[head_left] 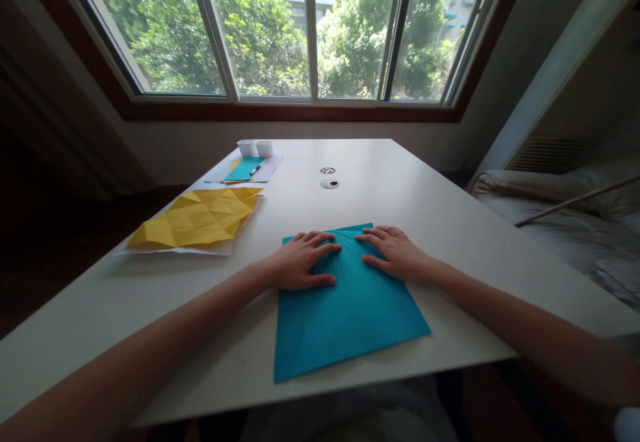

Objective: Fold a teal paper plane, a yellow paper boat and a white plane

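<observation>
A sheet of blue paper (345, 322) lies flat near the front edge of the table, turned slightly askew. My left hand (306, 262) rests on its upper left part, palm down with the fingers spread. On the upper right part lies my right hand (395, 252), also palm down and fingers apart. Faint creases run in the paper between the two hands. Neither hand grips anything. Parts of the sheet's upper edge and sides are hidden under the hands.
To the left, a creased yellow paper (200, 217) lies over white sheets. Farther back are a smaller blue paper (244, 169), a pen (258, 167) and two small white containers (255, 148). Two round items (329, 183) sit mid-table. The white table (395, 175) reaches toward a window.
</observation>
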`<state>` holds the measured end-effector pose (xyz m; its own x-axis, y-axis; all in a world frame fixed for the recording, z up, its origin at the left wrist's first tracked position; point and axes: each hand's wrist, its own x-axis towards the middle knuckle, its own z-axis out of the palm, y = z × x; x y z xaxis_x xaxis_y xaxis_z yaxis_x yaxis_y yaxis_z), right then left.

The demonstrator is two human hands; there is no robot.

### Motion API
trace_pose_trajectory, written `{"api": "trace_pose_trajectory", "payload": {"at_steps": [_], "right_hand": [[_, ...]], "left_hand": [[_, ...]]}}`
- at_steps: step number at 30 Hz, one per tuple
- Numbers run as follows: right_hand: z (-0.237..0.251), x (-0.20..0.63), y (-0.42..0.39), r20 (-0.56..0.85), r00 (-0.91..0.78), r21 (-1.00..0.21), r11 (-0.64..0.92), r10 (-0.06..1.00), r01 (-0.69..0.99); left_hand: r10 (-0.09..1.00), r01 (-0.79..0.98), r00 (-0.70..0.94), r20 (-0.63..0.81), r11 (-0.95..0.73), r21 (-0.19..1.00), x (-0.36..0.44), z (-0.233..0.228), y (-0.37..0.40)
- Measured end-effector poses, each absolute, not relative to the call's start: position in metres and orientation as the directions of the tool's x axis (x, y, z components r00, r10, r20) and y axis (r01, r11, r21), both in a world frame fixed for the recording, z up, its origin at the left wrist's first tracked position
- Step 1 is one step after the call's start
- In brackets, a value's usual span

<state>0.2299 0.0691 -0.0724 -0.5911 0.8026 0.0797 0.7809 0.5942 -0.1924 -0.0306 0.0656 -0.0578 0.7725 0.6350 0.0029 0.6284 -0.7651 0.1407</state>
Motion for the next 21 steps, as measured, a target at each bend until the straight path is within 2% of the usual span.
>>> {"api": "trace_pose_trajectory", "payload": {"at_steps": [3, 9, 13, 16, 19, 21], "right_hand": [[-0.072, 0.236, 0.074, 0.068, -0.529, -0.216, 0.530, 0.846, 0.820], [-0.076, 0.244, 0.082, -0.050, -0.381, -0.267, 0.355, 0.923, 0.896], [-0.078, 0.243, 0.085, 0.036, -0.390, -0.316, 0.380, 0.920, 0.869], [-0.075, 0.240, 0.083, 0.095, -0.352, -0.479, 0.353, 0.931, 0.804], [-0.070, 0.237, 0.080, 0.056, -0.361, -0.736, 0.283, 0.931, 0.615], [-0.068, 0.235, 0.079, 0.030, -0.358, -0.835, 0.220, 0.933, 0.504]], "left_hand": [[0.640, 0.630, 0.768, 0.021, -0.761, 0.152, -0.030, -0.060, 0.064], [0.692, 0.676, 0.721, 0.035, -0.713, 0.188, -0.027, -0.065, 0.066], [0.688, 0.675, 0.724, 0.041, -0.719, 0.165, -0.026, -0.067, 0.067], [0.685, 0.671, 0.727, 0.051, -0.725, 0.156, -0.026, -0.069, 0.067], [0.681, 0.667, 0.731, 0.054, -0.729, 0.155, -0.026, -0.069, 0.067], [0.681, 0.668, 0.730, 0.049, -0.728, 0.155, -0.025, -0.069, 0.067]]}}
